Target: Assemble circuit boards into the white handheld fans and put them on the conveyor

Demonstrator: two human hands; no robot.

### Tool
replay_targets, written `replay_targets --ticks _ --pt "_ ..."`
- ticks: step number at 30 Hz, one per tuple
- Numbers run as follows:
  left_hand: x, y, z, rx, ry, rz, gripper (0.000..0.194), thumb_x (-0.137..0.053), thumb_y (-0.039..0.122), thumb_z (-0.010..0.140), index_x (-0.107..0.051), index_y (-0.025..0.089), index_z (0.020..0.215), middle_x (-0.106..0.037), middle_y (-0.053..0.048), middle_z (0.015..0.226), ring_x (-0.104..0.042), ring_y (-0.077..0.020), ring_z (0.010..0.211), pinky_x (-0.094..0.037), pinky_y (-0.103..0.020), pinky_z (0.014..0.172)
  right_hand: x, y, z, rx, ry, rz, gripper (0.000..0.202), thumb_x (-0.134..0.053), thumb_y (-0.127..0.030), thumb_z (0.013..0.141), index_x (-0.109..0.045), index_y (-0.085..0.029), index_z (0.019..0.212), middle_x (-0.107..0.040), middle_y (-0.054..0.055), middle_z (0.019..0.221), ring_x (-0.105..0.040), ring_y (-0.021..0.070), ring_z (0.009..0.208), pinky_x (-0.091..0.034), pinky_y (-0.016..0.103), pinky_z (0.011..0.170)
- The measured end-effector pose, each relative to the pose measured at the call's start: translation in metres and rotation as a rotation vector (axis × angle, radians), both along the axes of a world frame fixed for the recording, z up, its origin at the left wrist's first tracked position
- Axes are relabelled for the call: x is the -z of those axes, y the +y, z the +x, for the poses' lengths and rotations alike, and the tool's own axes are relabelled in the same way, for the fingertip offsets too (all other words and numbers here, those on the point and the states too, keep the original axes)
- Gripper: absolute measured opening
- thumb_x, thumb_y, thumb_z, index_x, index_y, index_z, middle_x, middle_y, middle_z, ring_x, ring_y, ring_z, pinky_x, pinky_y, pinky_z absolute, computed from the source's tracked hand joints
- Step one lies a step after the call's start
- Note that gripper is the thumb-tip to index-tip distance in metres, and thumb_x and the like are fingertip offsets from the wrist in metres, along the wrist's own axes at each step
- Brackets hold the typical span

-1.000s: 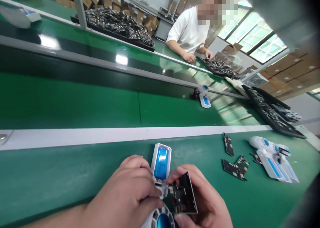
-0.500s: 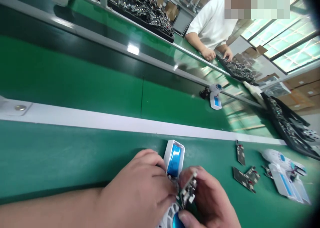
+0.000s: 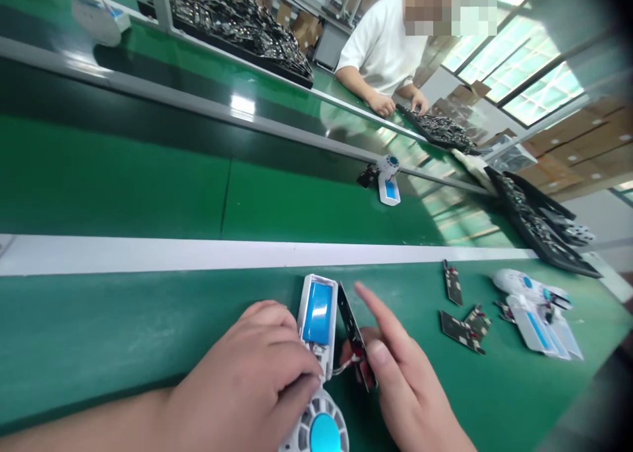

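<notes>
A white device with a blue battery in its handle and a round blue-centred head lies at the bottom middle. My left hand grips it from the left, fingers wrapped over its neck. Just right of the device, my right hand holds a dark circuit board on edge between thumb and curled fingers, its index finger stretched out. Thin wires run between board and device.
Loose circuit boards and more white devices lie at the right. Beyond the white strip, another device rests on the green belt. Across it, a person in white works at a black tray of parts.
The board has turned upright beside the handle, and my right index finger has straightened. The device's battery and round head show more fully. The camera view has shifted, moving the background left.
</notes>
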State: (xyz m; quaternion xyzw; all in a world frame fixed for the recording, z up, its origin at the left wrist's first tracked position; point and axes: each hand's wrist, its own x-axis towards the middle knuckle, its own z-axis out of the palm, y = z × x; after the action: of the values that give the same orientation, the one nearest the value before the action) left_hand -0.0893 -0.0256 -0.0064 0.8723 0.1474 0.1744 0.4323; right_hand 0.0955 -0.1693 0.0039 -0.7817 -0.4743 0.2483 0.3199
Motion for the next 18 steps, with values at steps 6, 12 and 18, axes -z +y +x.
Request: replay_targets --ticks 6,12,18 --pt "0.001 -0.001 -0.002 -0.011 -0.001 -0.035 0.017 -0.060 0.019 0.089 -0.068 0.024 0.075 -0.066 0.003 0.074 -0.057 -0.0170 0.079 -0.045 -0.031 0.080 -0.021 -0.015 0.021 -0.283 0.121 -0.142 0.052 -0.037 -0.044 0.100 -0.031 -0.039 0.152 -0.060 0.001 0.135 -0.059 0.0288 0.119 -0.049 0.039 0.098" --pt "0.005 0.000 -0.004 -0.042 0.037 -0.096 0.017 -0.059 0.017 0.088 -0.069 0.026 0.078 -0.064 0.002 0.076 -0.057 -0.0170 0.083 -0.047 -0.027 0.073 -0.013 0.003 0.021 -0.368 -0.014 -0.099 0.069 -0.075 -0.040 0.083 -0.044 -0.039 0.144 -0.068 0.001 0.091 -0.064 0.0228 0.081 -0.052 0.033 0.073" --pt "0.006 0.002 -0.003 -0.033 0.034 -0.105 0.017 -0.060 0.017 0.088 -0.070 0.026 0.078 -0.064 0.002 0.075 -0.057 -0.0171 0.083 -0.047 -0.028 0.074 0.001 0.023 0.019 -0.433 -0.194 0.203 0.053 -0.081 -0.063 0.066 -0.058 -0.024 0.095 -0.057 0.004 0.095 -0.055 0.0236 0.087 -0.047 0.035 0.073"
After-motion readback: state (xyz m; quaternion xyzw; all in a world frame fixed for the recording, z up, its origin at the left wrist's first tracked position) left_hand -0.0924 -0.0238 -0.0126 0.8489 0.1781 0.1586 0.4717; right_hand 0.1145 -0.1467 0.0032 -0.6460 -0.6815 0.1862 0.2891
